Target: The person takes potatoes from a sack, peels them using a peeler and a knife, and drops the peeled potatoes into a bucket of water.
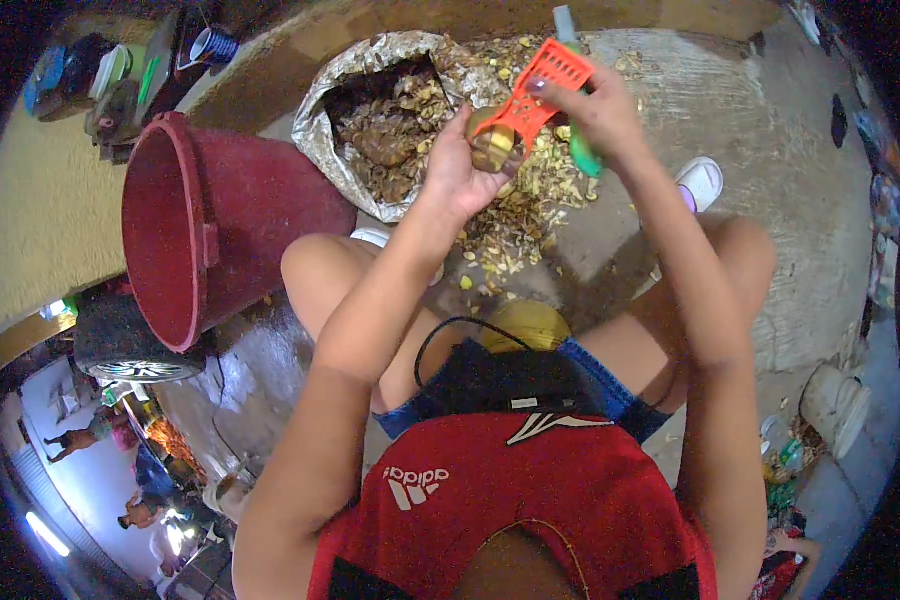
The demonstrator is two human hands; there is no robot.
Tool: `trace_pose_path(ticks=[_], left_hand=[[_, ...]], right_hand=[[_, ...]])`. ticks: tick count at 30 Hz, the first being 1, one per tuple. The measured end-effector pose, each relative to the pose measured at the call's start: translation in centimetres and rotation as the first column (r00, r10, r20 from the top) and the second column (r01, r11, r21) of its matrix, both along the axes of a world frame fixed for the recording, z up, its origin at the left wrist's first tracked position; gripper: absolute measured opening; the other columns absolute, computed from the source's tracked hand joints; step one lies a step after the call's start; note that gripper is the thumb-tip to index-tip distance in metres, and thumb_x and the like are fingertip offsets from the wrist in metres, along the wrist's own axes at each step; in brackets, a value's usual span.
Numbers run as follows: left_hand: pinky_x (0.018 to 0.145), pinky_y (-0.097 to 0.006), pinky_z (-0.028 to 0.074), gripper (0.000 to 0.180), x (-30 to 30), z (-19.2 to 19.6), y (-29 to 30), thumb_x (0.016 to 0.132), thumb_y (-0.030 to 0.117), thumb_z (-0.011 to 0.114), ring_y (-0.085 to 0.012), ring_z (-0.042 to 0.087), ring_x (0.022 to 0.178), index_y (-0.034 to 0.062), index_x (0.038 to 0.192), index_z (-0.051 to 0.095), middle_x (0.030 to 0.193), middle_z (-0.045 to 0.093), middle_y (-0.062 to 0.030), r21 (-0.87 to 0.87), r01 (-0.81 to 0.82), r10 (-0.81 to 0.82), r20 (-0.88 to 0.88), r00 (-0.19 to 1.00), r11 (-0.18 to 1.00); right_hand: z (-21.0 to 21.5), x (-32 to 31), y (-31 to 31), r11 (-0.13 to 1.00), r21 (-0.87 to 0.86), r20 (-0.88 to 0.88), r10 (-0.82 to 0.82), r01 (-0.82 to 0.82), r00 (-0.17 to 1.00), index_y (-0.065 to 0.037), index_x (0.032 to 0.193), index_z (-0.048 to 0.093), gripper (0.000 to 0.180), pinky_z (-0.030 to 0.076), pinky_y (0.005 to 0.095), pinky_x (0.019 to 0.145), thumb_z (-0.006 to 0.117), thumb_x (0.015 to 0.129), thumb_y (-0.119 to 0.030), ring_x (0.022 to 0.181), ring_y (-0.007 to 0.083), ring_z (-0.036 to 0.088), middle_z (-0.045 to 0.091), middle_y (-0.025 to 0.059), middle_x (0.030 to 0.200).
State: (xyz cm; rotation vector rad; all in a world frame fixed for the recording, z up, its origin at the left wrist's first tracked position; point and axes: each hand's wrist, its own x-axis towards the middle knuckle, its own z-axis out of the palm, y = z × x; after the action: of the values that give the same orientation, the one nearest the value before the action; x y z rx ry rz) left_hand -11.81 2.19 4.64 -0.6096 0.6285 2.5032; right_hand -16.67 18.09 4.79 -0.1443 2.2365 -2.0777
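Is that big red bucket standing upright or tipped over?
Tipped over. The red bucket lies on its side on the ground, its open mouth facing left, beside the sack of peelings.

One view only, from a wide fisheye camera worn on the person's head, facing steeply down along the body. The red shirt fills the near edge, very close to the lens; both forearms run from there toward the far middle, where the hands sit at arm's length. Beyond lies the concrete floor. A red bucket stands left. Straight edges bend toward the dark round rim.
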Motion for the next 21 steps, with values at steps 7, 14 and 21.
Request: trace_pose_path(ticks=[7,14,21], left_hand=[[0.060,-0.032,0.050,0.034,-0.5,1.5,0.4,0.088,0.031,0.032,-0.0205,0.058,0.069,0.0027,0.099,0.047,0.084,0.057,-0.0105,-0.211,0.049,-0.056,-0.026,0.998,0.976],[0.051,-0.033,0.049,0.032,0.0,-0.5,-1.2,0.086,0.031,0.035,-0.0192,0.058,0.064,0.0035,0.096,0.049,0.082,0.058,-0.0089,-0.219,0.112,-0.126,-0.047,0.991,0.969],[0.045,-0.029,0.045,0.032,0.0,0.8,-0.2,0.086,0.034,0.034,-0.0176,0.054,0.055,0.0066,0.091,0.049,0.069,0.056,-0.0061,-0.296,0.127,-0.135,-0.005,0.991,0.947]], right_hand=[[0.9,-1.7,1.9,0.997,0.071,0.042,0.020,-0.023,0.999,-0.004,0.085,0.060,0.028,0.046,0.0261,0.062,0.067,0.067,-0.025,0.065,0.0115,0.057,0.061,0.0042,0.072],[0.2,-3.1,3.3,0.986,-0.142,0.088,-0.079,0.091,0.993,-0.003,0.085,0.059,0.023,0.045,0.0227,0.055,0.065,0.071,-0.021,0.063,0.0094,0.057,0.061,0.0035,0.074],[-1.3,-3.7,4.0,0.938,0.274,-0.158,-0.172,0.211,0.972,-0.004,0.084,0.060,0.025,0.046,0.0230,0.052,0.065,0.070,-0.024,0.058,0.0104,0.057,0.062,0.0041,0.073]])
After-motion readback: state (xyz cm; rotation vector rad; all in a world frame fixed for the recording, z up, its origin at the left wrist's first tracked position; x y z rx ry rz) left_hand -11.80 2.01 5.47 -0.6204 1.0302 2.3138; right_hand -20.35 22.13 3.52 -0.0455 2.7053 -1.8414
